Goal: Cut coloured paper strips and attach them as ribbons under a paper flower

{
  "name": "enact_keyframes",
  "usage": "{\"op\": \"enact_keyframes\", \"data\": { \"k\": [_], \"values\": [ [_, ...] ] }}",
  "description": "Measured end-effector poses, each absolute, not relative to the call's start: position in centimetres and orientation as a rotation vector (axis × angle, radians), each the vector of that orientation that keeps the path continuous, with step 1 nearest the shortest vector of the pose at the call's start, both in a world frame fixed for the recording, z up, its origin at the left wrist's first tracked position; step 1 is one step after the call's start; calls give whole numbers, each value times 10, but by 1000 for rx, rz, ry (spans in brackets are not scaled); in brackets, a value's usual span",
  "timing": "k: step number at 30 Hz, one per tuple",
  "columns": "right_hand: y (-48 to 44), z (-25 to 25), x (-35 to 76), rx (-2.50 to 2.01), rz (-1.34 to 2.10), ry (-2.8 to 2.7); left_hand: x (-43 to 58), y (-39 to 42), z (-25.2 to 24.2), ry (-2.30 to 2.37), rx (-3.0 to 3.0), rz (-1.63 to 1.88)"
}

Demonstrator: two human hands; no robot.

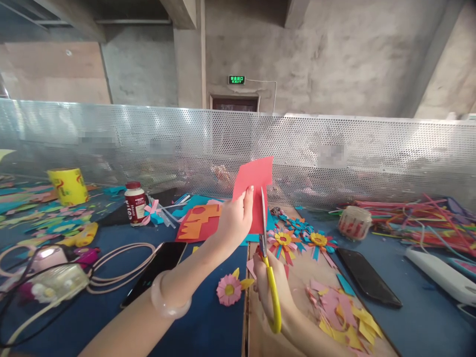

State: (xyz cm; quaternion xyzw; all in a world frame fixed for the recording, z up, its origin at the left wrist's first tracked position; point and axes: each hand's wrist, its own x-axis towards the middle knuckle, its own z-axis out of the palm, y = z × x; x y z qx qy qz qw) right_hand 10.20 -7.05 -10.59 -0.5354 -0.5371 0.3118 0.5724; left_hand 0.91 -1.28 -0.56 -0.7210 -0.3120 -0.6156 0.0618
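At frame centre my left hand pinches the red paper upright while my right hand grips the scissors, blades at its right edge; I'd hold the sheet taut, taking short snips

We are looking down at a blue-covered table that is carrying a wooden board; a pink paper flower, a black phone, a coffee bottle and a yellow tape roll are sitting on the blue, while paper scraps are littering the board.
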Motion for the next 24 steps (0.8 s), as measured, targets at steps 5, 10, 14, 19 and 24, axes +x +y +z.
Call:
{"op": "enact_keyframes", "data": {
  "k": [5, 10, 14, 19, 24],
  "values": [
    [-72, -106, 97, -1248, 665, -1285, 9, -13, -5, -901, -2169, -1877],
    [-75, -104, 94, -1239, 640, -1306, 10, -14, -4, -915, -2172, -1887],
    [-76, -105, 94, -1231, 659, -1338, 10, -15, -4, -927, -2173, -1879],
    [-74, -108, 94, -1208, 663, -1333, 11, -16, -6, -915, -2202, -1867],
    [-72, -112, 93, -1300, 603, -1283, 11, -15, -8, -893, -2213, -1874]
  ]
}}
